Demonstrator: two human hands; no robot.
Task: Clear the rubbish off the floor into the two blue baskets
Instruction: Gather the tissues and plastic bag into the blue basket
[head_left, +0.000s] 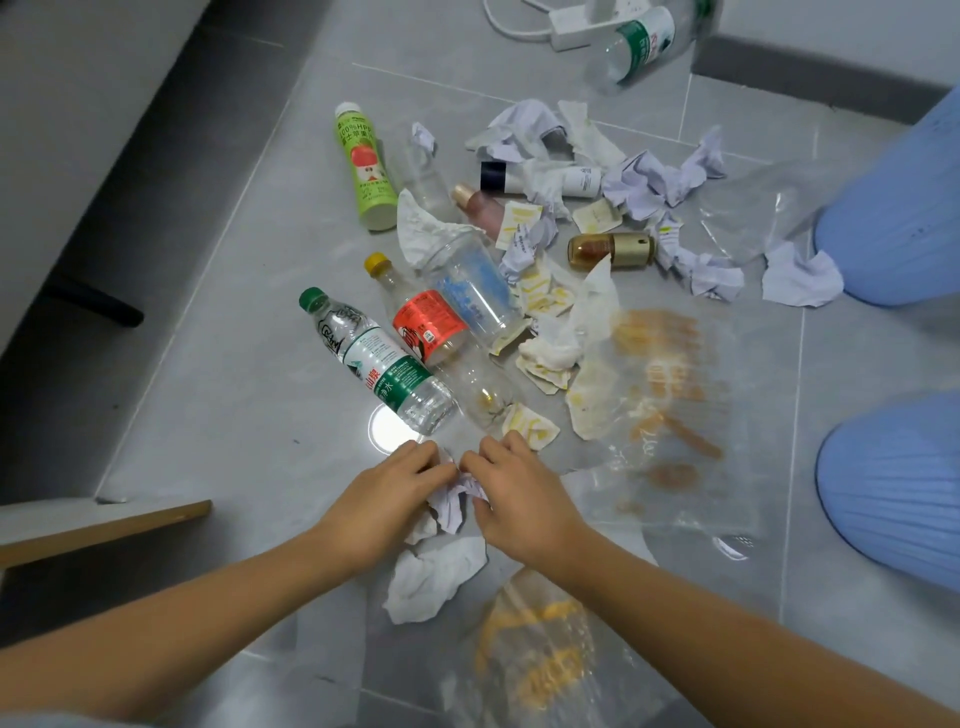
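Rubbish lies spread over the grey tiled floor. My left hand (387, 491) and my right hand (519, 496) meet low in the middle, and both pinch one crumpled white paper (457, 501). Just beyond them lie a clear water bottle with a green cap (379, 364) and a red-labelled bottle (428, 325). A clear plastic cup (472, 286) and a green juice bottle (363, 166) lie farther off. Two blue baskets stand at the right edge, one far (898, 208) and one near (898, 493). Another clear bottle (644, 47) appears blurred at the top.
Crumpled papers (649, 182), a small amber bottle (610, 250) and a pink bottle (480, 208) lie at the back. Clear plastic bags (670, 395) with orange print cover the floor to the right. A white tissue (434, 579) lies under my wrists. A white power strip (576, 23) sits at the top.
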